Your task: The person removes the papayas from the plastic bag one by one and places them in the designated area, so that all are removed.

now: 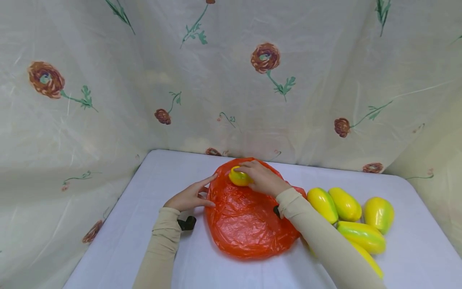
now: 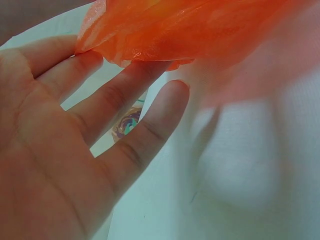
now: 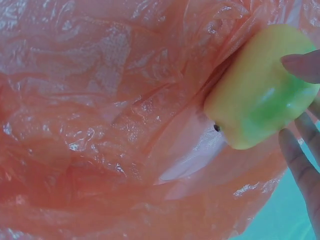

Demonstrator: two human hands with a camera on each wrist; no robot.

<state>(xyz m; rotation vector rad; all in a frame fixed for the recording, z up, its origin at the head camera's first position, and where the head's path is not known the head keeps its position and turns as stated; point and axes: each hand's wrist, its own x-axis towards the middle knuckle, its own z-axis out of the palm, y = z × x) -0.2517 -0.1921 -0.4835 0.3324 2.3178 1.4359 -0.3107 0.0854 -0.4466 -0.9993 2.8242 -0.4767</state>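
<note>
In the head view a red plastic bag (image 1: pixel 249 233) lies spread on the table, crinkled, with a rounded outline. At its far part my right hand (image 1: pixel 266 177) holds a yellow-green mango (image 1: pixel 238 178) over the red film. The right wrist view shows the thumb on one side of this mango (image 3: pixel 260 95) and the fingers along the other, with a dark stem spot at its end. My left hand (image 1: pixel 191 196) is at the bag's left edge, fingers spread. Seen from the left wrist, its fingertips meet the hem of the bag (image 2: pixel 165 30).
Several more yellow-green mangoes (image 1: pixel 346 202) lie in a group to the right of the bag, some partly behind my right sleeve (image 1: pixel 325 237). A flower-print cloth (image 1: pixel 306 92) hangs behind the white table (image 1: pixel 173 162).
</note>
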